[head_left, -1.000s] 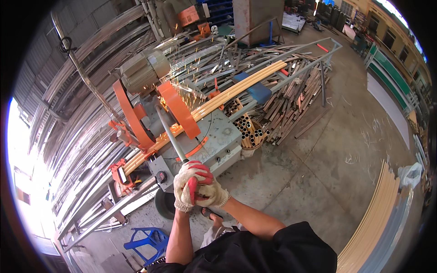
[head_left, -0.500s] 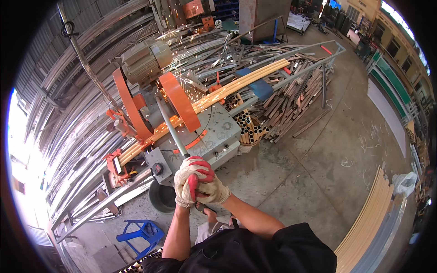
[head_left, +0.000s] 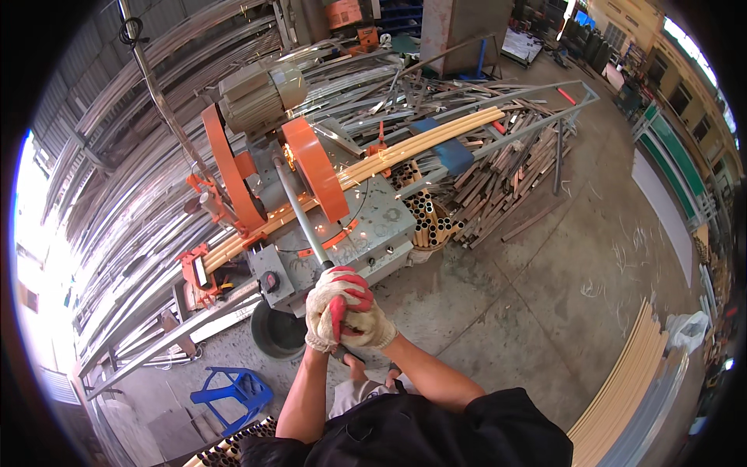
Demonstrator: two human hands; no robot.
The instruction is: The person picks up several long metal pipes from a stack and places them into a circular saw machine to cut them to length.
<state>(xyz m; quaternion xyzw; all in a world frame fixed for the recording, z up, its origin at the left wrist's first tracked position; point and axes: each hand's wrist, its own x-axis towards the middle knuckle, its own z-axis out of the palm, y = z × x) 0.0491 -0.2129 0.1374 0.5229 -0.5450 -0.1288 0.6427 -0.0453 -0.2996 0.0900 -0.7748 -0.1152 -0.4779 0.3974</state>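
Both my hands wear cream gloves with red on the fingers and are clasped together at the black grip of a grey lever handle [head_left: 294, 204]. My left hand [head_left: 320, 313] and my right hand [head_left: 373, 326] are closed around its end, one overlapping the other. The lever belongs to a cut-off saw with an orange blade guard [head_left: 316, 170], an orange belt cover [head_left: 230, 167] and a grey motor [head_left: 258, 98]. Several yellowish tubes [head_left: 443, 134] lie side by side across the saw's grey base [head_left: 381, 218], passing under the guard. The blade is hidden. Small sparks fly near the guard.
An orange vise [head_left: 200, 276] stands at the tubes' left end. Cut tubes [head_left: 426, 222] fill a container beyond the base. A black bucket [head_left: 276, 333] and a blue plastic stool [head_left: 236, 398] stand on the floor at left. Long tubes [head_left: 618, 385] lie at lower right.
The sparks have thinned from a wide spray to a few. My hands keep their hold on the lever, and the whole view has shifted slightly.
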